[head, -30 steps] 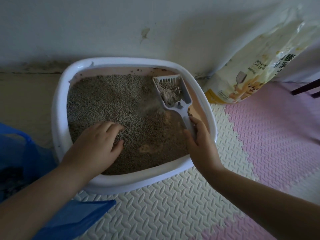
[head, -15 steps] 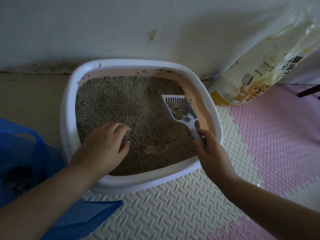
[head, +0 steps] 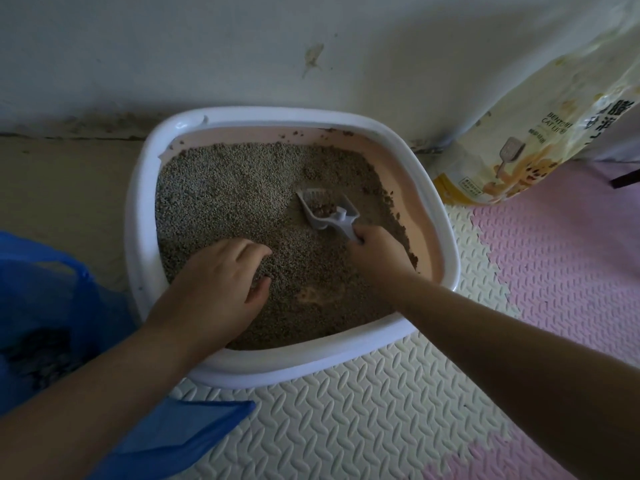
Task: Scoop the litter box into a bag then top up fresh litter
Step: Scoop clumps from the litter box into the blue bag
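Litter box of pink plastic with a wide white rim [head: 140,220] sits on the floor against a pale wall [head: 242,46], its near edge on a cream and pink foam mat [head: 346,410]. Grey granular litter [head: 225,188] fills it. The right hand [head: 377,254] grips the handle of a small white slotted scoop [head: 327,214] holding brown clumps. The left hand [head: 221,282] rests palm down on the litter, fingers loosely bent, holding nothing. A blue plastic bag [head: 41,306] lies left; a yellow-white litter sack [head: 519,133] leans right.
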Demonstrator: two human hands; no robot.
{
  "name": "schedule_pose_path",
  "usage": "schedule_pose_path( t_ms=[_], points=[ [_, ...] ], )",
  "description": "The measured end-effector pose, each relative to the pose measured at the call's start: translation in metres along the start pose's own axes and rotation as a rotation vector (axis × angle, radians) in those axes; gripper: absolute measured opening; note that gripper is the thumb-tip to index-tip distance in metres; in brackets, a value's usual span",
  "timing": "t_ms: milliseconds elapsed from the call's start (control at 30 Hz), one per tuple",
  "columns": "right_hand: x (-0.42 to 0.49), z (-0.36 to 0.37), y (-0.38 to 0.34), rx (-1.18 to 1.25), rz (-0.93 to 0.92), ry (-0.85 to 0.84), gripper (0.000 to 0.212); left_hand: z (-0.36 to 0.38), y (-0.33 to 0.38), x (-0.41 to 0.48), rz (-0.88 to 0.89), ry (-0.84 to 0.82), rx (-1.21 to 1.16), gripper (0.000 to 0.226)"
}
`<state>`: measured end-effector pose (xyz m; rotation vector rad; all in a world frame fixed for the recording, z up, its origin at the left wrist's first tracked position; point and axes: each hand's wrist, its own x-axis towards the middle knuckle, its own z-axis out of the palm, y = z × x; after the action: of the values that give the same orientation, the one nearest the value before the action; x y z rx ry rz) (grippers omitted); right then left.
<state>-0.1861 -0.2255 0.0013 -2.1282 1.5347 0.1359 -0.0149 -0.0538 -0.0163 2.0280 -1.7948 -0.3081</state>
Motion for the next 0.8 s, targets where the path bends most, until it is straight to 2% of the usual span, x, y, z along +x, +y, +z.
schedule_pose_path(
  t_ms=[167,333,433,633,800],
  points=[
    [0.043,0.005,-0.035,0.041,0.048,0.016,0.017,0.003,-0.001,0.002,0.003,-0.030,-0.015,0.046],
    [0.053,0.031,-0.030,0.076,0.052,0.026,0.033,0.000,-0.001,0.001,-0.005,-0.012,-0.046,0.042],
    [0.041,0.026,-0.020,0.159,0.011,0.046,0.033,-0.003,0.002,0.000,-0.023,-0.001,-0.050,0.042],
    [-0.006,-0.001,0.002,0.188,-0.228,0.109,0.030,-0.006,0.004,0.001,-0.026,0.017,-0.038,0.042],
    [-0.041,-0.017,0.027,0.195,-0.424,0.235,0.025,-0.009,0.004,-0.003,-0.030,0.084,-0.047,0.033]
  ],
)
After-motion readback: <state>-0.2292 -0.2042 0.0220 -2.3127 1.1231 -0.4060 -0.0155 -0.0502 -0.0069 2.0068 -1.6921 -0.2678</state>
